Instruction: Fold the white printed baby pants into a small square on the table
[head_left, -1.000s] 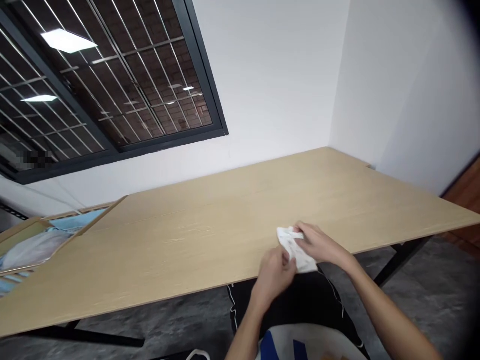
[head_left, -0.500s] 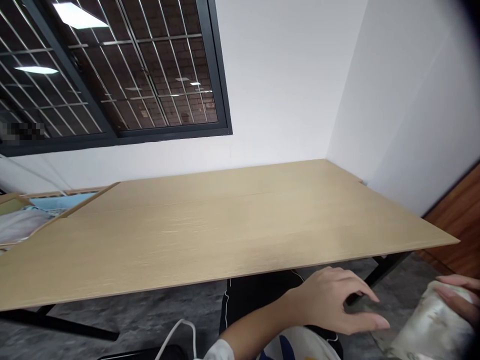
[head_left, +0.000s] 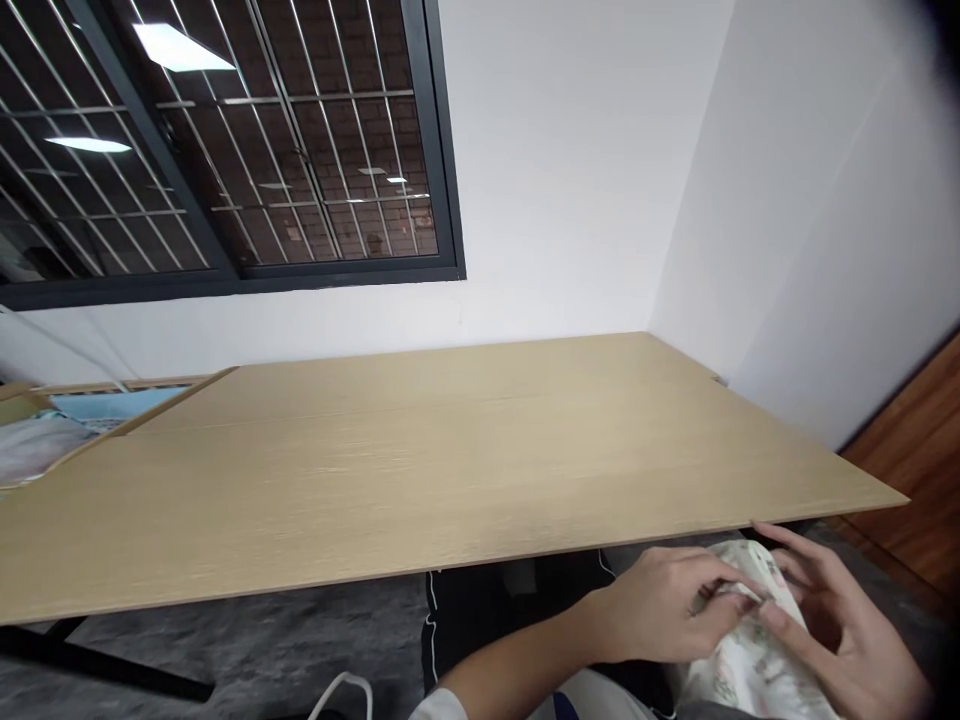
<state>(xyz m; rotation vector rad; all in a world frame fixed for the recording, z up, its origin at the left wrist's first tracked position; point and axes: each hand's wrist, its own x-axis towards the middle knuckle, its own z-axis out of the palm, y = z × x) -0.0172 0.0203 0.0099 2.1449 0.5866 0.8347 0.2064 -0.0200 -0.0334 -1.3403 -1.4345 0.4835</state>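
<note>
A soft white bundle with a faint green and pink print [head_left: 761, 650] is below the table's front edge at the lower right; its kind I cannot make out. My left hand [head_left: 671, 605] reaches in from the left, with thumb and fingertips pinched on the bundle's upper part. On its far right side, my right hand [head_left: 847, 625] curves around it, thumb pressed on the near face. Both hands meet near the top of the bundle, and its lower end runs out of the frame.
A wide light wooden table [head_left: 420, 450] stretches ahead against the white wall. At the far left stands a wooden-edged box [head_left: 161, 410] with blue and white cloth in it. A white cable [head_left: 341, 685] loops at the bottom. The barred window [head_left: 300, 150] is above.
My right hand has brought the white bundle leftward, in front of me. My left hand, open and apart from it before, now pinches it. The view has shifted slightly.
</note>
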